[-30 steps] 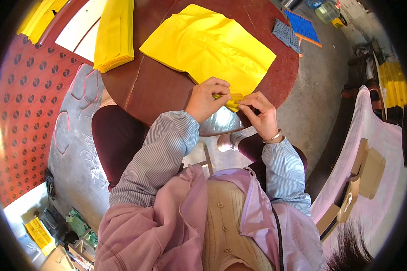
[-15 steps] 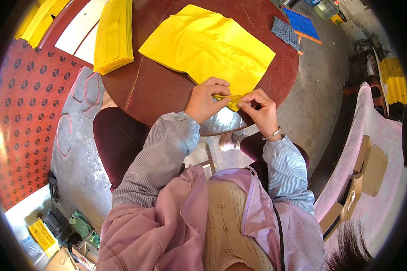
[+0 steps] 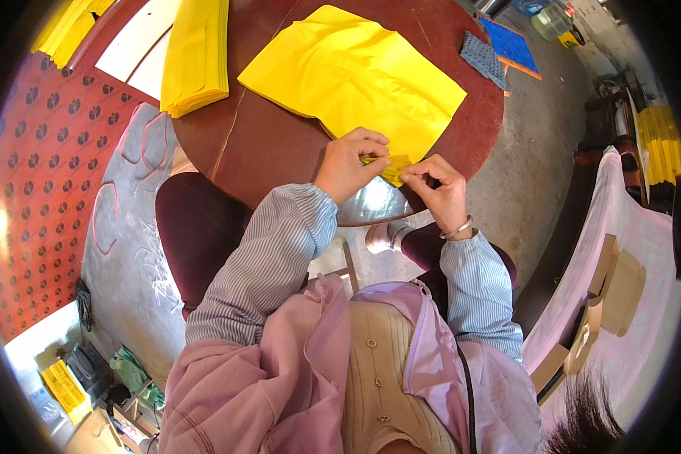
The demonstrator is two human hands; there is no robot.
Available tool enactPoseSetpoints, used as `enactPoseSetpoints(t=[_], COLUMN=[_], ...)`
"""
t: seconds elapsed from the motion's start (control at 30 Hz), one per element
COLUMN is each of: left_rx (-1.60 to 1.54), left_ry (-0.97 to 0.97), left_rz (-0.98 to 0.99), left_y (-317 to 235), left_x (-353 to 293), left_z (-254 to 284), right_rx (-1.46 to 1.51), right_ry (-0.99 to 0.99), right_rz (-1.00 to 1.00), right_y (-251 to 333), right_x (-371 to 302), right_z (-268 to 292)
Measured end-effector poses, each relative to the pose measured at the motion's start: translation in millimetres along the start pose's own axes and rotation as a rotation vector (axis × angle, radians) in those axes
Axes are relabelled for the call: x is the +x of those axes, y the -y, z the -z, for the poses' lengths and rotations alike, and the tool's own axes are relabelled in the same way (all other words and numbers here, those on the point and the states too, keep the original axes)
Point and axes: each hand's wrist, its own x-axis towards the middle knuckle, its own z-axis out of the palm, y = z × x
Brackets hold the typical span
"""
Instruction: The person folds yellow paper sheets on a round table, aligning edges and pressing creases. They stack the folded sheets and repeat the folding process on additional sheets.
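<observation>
A wide piece of yellow fabric (image 3: 363, 76) lies slightly wrinkled on a round reddish-brown table (image 3: 280, 140). At its near end, a small gathered part is held between my two hands, close to the table's front edge. My left hand (image 3: 352, 165) pinches this part from the left, thumb against fingers. From the right, my right hand (image 3: 440, 191), with a bracelet at the wrist, pinches it with thumb and forefinger. The fingers partly hide how the fabric is folded there.
A thick stack of folded yellow fabric (image 3: 195, 60) sits on the table's left side. A grey textured cloth (image 3: 483, 59) lies at the right rim, beside a blue-topped stool (image 3: 511, 44). An opened cardboard box (image 3: 583, 333) rests on pink-white sheeting at the right.
My right hand has shifted slightly right, and the gathered fabric between my hands looks a little more spread. Both hands keep their pinch. The whole view has moved slightly.
</observation>
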Motion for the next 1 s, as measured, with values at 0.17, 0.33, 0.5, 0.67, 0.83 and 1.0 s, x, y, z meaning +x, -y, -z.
enactPoseSetpoints(t=[0.17,0.33,0.5,0.67,0.83,1.0], left_rx=[-0.031,-0.026,-0.024,-0.008,0.028,0.012], left_ry=[0.007,0.010,0.016,0.028,0.019,-0.026], left_rz=[0.021,0.021,0.031,-0.028,-0.043,0.019], left_y=[-0.2,-0.8,-2.3,-2.9,-3.2,-2.9], left_x=[0.0,0.0,0.0,-1.7,-2.4,-1.1], left_z=[-0.2,-0.4,-0.3,3.0,0.9,-4.0], right_rx=[0.024,0.015,0.028,-0.013,0.013,-0.062], right_ry=[0.016,0.035,0.077,0.088,0.096,0.056], right_rz=[-0.030,0.003,-0.056,-0.050,-0.052,0.009], right_y=[0.6,1.7,4.1,6.2,6.2,6.5], right_x=[-0.8,-0.7,-3.3,-3.9,-3.3,-1.5], right_z=[2.2,4.0,5.9,6.7,7.0,7.2])
